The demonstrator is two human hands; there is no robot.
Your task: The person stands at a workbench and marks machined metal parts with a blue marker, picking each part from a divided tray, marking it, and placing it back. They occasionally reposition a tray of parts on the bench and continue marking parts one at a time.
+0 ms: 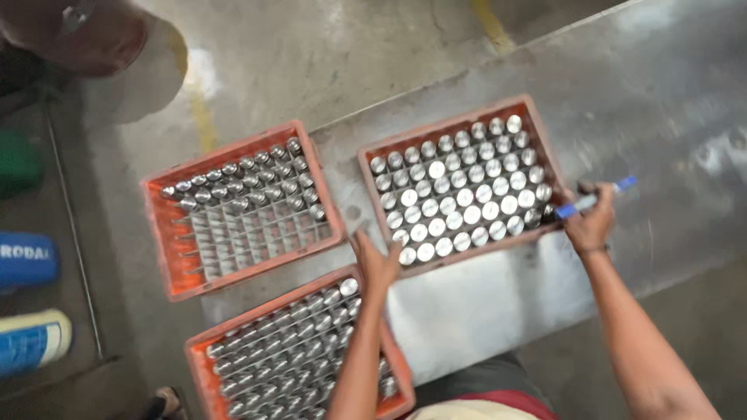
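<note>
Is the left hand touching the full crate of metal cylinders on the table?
Touching. In the head view the left hand lies on the near-left corner rim of the full crate, with no gap showing.

A grey metal surface (638, 117), scuffed and shiny in patches, is seen running across the view. One orange crate (459, 124) filled with upright metal cylinders is set on it, between the fingers (359, 237) of the left hand and those of the right. A second crate (167, 233), only partly filled, is placed left of the left fingers, and a third (204, 365) lies below them, overhanging the surface edge. Concrete floor (311, 54) is seen beyond.
</note>
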